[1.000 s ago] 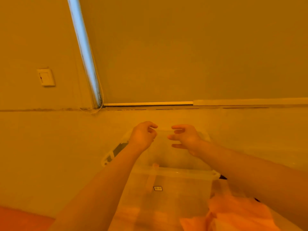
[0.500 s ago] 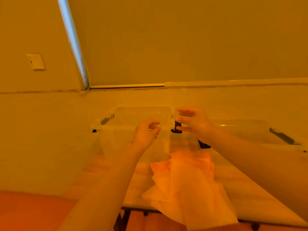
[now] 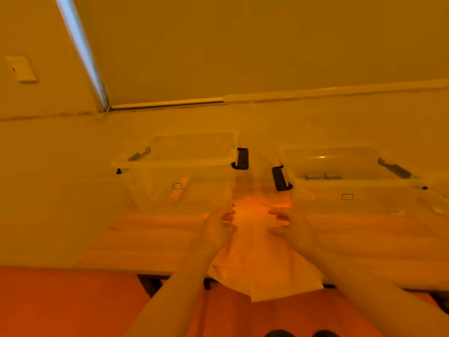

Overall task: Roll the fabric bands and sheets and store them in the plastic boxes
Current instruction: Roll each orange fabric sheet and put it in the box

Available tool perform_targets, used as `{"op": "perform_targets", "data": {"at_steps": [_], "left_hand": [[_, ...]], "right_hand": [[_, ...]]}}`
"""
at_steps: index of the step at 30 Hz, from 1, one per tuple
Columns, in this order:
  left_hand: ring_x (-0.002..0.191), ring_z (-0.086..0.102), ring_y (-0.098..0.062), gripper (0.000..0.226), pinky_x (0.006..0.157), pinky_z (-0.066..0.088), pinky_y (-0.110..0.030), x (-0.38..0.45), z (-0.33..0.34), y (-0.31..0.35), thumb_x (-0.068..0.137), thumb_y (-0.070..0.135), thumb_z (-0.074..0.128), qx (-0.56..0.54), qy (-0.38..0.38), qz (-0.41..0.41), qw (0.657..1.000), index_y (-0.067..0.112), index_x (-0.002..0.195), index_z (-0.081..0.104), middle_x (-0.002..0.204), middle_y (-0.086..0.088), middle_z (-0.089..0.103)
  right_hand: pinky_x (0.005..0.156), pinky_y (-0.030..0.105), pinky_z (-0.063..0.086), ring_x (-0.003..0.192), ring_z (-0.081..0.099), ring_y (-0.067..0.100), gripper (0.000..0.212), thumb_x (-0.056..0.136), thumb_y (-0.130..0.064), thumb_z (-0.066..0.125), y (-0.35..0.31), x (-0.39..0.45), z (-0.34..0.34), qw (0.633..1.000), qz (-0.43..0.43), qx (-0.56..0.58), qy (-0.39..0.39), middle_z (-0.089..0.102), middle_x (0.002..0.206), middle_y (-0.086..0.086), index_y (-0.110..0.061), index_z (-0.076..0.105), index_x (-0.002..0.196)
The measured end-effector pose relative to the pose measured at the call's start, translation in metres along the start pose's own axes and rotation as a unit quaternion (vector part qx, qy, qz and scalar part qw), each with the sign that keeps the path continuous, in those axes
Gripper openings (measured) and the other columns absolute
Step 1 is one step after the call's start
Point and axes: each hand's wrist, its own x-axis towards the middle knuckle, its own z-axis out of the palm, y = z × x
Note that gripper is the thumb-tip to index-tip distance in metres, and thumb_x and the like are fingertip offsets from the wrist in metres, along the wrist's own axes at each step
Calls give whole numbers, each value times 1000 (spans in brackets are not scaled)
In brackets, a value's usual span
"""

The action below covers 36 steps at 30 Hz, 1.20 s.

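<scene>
Both hands reach out over a wooden table (image 3: 155,239), side by side with a gap between them. The left hand (image 3: 217,228) has its fingers curled in toward the palm, and whether they pinch anything cannot be told. The right hand (image 3: 292,227) is relaxed, fingers loosely spread and pointing toward the left hand, grasping nothing visible.

Beneath and between the hands lies a pale fabric sheet (image 3: 264,271), rumpled, its near end hanging over the table's front edge toward the person. Its far end runs up into the gap between two clear plastic boxes.

Just beyond the left hand stands the left box (image 3: 179,164) with no lid on, dark latch handles at its ends (one hangs down on the side facing the gap). Inside it a small rolled band (image 3: 179,189) lies tilted. Just beyond the right hand stands the right box (image 3: 349,183), also without a lid, with its own dark latches; some small grey things sit inside near its back wall, too blurred to name.

Behind the boxes rises a plain wall, with a wall switch (image 3: 21,68) far off to the left and a window blind (image 3: 243,45) above.
</scene>
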Motion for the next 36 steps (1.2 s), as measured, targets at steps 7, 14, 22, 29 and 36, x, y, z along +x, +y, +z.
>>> {"op": "perform_targets", "data": {"at_steps": [7,14,22,29,36], "left_hand": [[103,59,-22,49,67,46,-22,10,19,-5,79,5,72,-18,-38,-63,997,17,124,55,116,-9,61],[94,62,-27,48,70,56,-37,11,34,-6,76,-5,71,-69,-55,-76,993,16,116,56,98,-7,61],[68,55,-7,50,52,38,-6,3,42,-13,72,-6,69,35,-52,-10,998,10,118,59,80,0,62],[70,56,-11,37,51,39,-10,3,34,-10,77,-1,69,24,-16,15,999,12,111,64,77,1,61],[81,64,-16,28,67,57,-28,10,11,11,84,6,68,-45,28,35,998,22,106,62,89,3,63]], "right_hand": [[97,38,48,121,52,24,59,80,-8,72,24,4,3,997,72,-12,-18,51,137,7,-19,49,134],[85,35,52,101,59,19,44,81,-8,71,27,7,2,996,81,29,7,59,119,5,-20,56,121],[72,29,51,97,60,22,31,78,-11,76,27,15,-3,987,99,124,35,63,109,6,-22,63,104],[90,48,52,103,61,30,29,75,-8,77,26,18,-5,968,134,210,44,63,113,11,-26,61,91],[80,35,55,98,63,27,29,82,-1,68,9,28,-15,957,136,255,22,64,111,11,-19,61,104]]}}
